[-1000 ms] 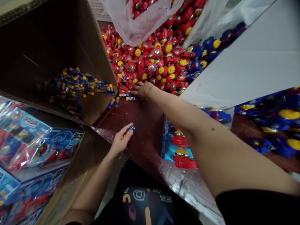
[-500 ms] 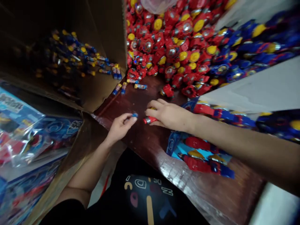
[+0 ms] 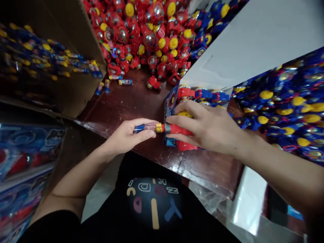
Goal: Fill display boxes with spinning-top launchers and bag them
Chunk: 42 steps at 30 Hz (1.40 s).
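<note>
Here, tube [image 3: 150, 127] end to end with red toy [image 3: 180, 129].
Pinched by left hand [image 3: 124, 135]; clasped by right hand [image 3: 212, 128], respectively.

One head-worn camera looks forward and down; the table [image 3: 139, 103] lies close.

Open tabletop [image 3: 136, 103], red toy pile [image 3: 148, 37] beyond.
</note>
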Motion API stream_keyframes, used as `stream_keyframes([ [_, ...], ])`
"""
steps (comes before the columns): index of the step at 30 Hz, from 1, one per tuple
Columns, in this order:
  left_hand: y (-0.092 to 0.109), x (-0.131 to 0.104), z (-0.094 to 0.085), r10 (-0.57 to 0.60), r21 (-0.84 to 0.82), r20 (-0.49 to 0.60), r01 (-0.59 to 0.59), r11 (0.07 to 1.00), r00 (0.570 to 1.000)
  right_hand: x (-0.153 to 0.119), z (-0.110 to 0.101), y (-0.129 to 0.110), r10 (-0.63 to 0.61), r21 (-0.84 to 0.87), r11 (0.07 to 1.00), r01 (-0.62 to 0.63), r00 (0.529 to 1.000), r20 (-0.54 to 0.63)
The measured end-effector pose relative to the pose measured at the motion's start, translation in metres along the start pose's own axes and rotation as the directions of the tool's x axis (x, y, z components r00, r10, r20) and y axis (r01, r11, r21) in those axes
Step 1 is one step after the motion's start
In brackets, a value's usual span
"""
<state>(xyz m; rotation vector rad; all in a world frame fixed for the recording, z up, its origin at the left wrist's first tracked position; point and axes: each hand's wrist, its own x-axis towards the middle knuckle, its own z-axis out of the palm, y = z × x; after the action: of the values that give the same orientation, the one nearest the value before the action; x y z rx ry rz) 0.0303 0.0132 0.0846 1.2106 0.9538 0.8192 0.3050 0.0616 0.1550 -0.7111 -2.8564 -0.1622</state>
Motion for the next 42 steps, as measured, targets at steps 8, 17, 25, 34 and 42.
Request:
stream_keyframes([
  [8, 0.023, 0.000, 0.041, 0.036, 0.108, 0.168, -0.054, 0.993, 0.985, -0.054, -0.026, -0.022, 0.063, -0.217, 0.973, -0.082, 0.994, -0.094],
  [17, 0.030, 0.026, 0.093, 0.555, 0.458, 0.455, -0.717, 0.525, 0.696, -0.117, -0.042, -0.023, 0.315, 0.256, 0.920, -0.296, 0.948, -0.035],
  [25, 0.040, 0.075, 0.111, 0.630, 0.489, 0.737, -0.836, -0.247, 0.245, -0.175, -0.065, 0.012, 0.493, 0.763, 0.068, -0.643, 0.686, 0.535],
  [34, 0.003, 0.088, 0.135, 0.286, 0.755, 0.585, -0.638, 0.148, 0.759, -0.194, -0.030, 0.029, 0.592, -0.037, 0.792, -0.609, 0.752, 0.291],
  [42, 0.001, 0.082, 0.142, 0.373, 0.724, 0.530, -0.635, 0.268, 0.762, -0.152, -0.001, 0.037, 0.381, -0.119, 0.923, -0.366, 0.830, 0.408],
])
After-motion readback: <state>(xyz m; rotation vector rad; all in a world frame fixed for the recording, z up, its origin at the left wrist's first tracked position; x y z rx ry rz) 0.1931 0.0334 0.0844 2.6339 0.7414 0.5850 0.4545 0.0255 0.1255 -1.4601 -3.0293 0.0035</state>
